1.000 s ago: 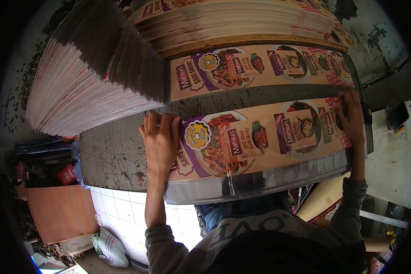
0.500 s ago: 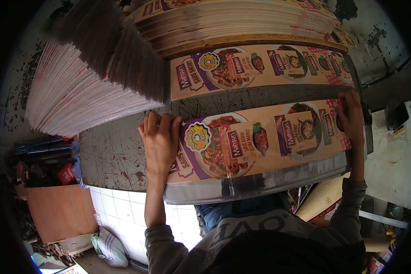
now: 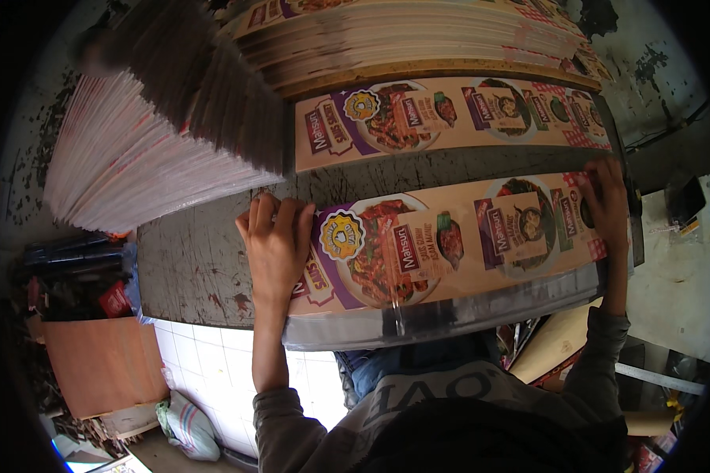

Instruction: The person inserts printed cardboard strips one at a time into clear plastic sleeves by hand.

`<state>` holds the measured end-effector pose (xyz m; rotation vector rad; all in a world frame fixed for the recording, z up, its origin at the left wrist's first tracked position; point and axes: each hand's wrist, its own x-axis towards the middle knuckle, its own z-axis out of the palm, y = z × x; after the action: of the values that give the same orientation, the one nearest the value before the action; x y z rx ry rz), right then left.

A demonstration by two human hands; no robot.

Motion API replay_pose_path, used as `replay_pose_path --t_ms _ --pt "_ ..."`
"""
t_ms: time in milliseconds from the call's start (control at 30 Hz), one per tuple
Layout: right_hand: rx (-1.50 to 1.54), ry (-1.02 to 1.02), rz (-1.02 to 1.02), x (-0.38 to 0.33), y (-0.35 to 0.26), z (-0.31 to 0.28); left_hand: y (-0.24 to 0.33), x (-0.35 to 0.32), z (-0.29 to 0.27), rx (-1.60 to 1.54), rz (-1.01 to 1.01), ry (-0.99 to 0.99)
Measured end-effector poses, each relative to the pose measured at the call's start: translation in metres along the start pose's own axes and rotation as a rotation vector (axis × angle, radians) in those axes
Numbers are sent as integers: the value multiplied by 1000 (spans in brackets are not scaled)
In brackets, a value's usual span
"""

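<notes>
On the worn grey worktable (image 3: 189, 268), the left hand (image 3: 276, 244) lies flat with fingers spread on the near printed sheet (image 3: 450, 244) at its left end, the right hand (image 3: 607, 201) presses its right end, and a second sheet (image 3: 450, 118) lies beyond.

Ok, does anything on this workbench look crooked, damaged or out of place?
Nothing is plainly askew. The printed sheet lies flat under the left hand and right hand. The metal tabletop is scratched and stained, and the tall sheet stack fans out leftward.
</notes>
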<state>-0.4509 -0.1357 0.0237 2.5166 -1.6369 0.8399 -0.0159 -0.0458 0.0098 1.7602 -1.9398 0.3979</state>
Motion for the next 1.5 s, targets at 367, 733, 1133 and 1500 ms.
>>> replay_pose_path --t_ms 367,733,1133,1500 --pt "30 -6 -38 -4 2 -2 4 -7 -19 -187 -2 -140" --pt "19 -40 -58 -3 -5 -6 2 -10 -24 -245 42 -219" --pt "20 -36 -95 -2 -4 -4 3 -11 -18 -239 3 -168" --pt "4 -44 -62 -3 -3 -1 4 -11 -17 -238 -44 -126"
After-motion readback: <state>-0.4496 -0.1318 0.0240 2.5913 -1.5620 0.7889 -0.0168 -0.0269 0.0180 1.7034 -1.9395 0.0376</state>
